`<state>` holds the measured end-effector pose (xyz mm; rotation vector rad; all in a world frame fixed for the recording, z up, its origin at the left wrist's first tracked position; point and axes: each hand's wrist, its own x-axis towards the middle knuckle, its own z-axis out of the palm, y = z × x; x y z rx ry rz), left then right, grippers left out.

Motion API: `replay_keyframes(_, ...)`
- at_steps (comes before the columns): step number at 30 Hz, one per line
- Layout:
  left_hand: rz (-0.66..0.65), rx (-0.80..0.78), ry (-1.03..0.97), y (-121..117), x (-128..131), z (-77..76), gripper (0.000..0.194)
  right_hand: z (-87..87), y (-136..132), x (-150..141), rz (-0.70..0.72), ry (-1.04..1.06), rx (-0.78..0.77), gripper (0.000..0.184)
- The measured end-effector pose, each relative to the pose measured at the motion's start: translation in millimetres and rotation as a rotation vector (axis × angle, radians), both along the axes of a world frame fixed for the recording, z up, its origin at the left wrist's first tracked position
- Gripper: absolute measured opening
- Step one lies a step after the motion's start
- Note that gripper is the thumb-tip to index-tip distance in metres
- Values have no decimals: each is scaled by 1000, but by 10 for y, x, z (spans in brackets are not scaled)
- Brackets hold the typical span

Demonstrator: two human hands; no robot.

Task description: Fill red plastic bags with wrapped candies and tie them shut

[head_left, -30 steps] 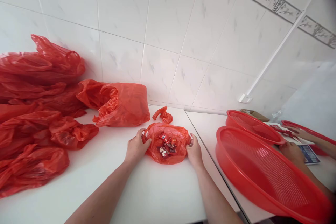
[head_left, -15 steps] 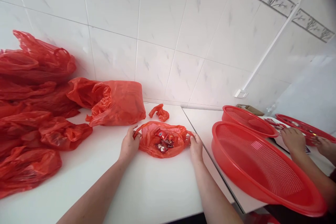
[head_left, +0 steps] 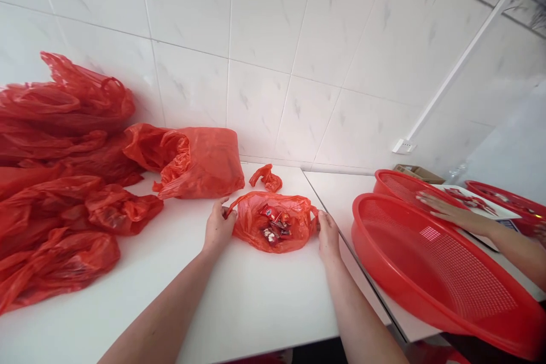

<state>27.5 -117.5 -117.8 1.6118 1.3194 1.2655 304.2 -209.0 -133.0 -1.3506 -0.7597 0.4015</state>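
Note:
A small red plastic bag (head_left: pixel 260 222) lies on the white table (head_left: pixel 239 301) with its mouth spread wide. Several small wrapped sweets (head_left: pixel 275 224) show inside it. My left hand (head_left: pixel 218 230) pinches the bag's left handle. My right hand (head_left: pixel 328 234) pinches its right handle. Both hands rest on the tabletop and pull the handles apart.
A heap of filled red bags (head_left: pixel 60 182) covers the left of the table, with one bulky bag (head_left: pixel 205 162) and a scrap of red plastic (head_left: pixel 268 177) behind. Big red mesh baskets (head_left: pixel 443 278) stand on the right table, where another person's hand (head_left: pixel 443 209) reaches.
My hands have kept hold of the bag's handles, pulling them wider than a second ago. The other person's hand has moved over the far basket's rim.

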Motion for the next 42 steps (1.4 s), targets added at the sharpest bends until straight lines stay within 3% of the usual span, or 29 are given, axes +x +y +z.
replay_keyframes(19,21,3,-121,2,-40,-23,43,-7,29,24,-58,-98,-96,35)
replay_keyframes(25,31,7,-77,4,-47,-47,45,22,44,-5,-58,-135,-179,27)
replay_keyframes(30,28,-7,25,29,-14,-92,38,21,67,57,39,-135,-222,25)
replay_keyframes(36,47,1,87,-49,-2,-4,35,79,-103,136,268,-97,-156,26)
replay_keyframes(42,12,-20,62,-91,2,33,41,87,-93,95,299,-54,-163,25)
